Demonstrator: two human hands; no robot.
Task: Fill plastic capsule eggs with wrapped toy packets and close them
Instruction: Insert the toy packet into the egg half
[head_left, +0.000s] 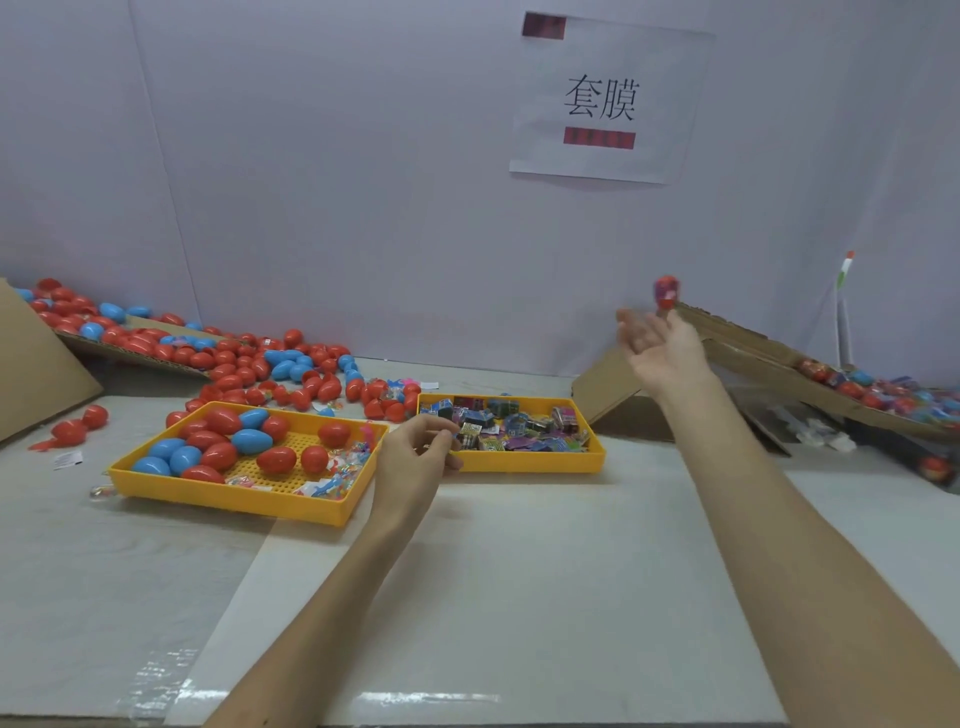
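Note:
My right hand (660, 348) is stretched out to the right with its fingers spread, palm up. A closed red egg (666, 292) is in the air just above its fingertips, blurred, over the edge of the slanted cardboard flap (748, 345). My left hand (418, 454) hovers between the two yellow trays with its fingers loosely curled; I cannot tell whether it holds anything. The left tray (236, 501) holds red and blue eggs and some clear packets. The right tray (530, 460) holds several wrapped toy packets (511, 428).
A heap of red and blue eggs (249, 364) lies on cardboard and on the table at the back left. Closed eggs (878, 392) lie in the cardboard box at the right. A paper sign (602, 98) hangs on the back wall. A cardboard sheet (31, 364) leans at the far left.

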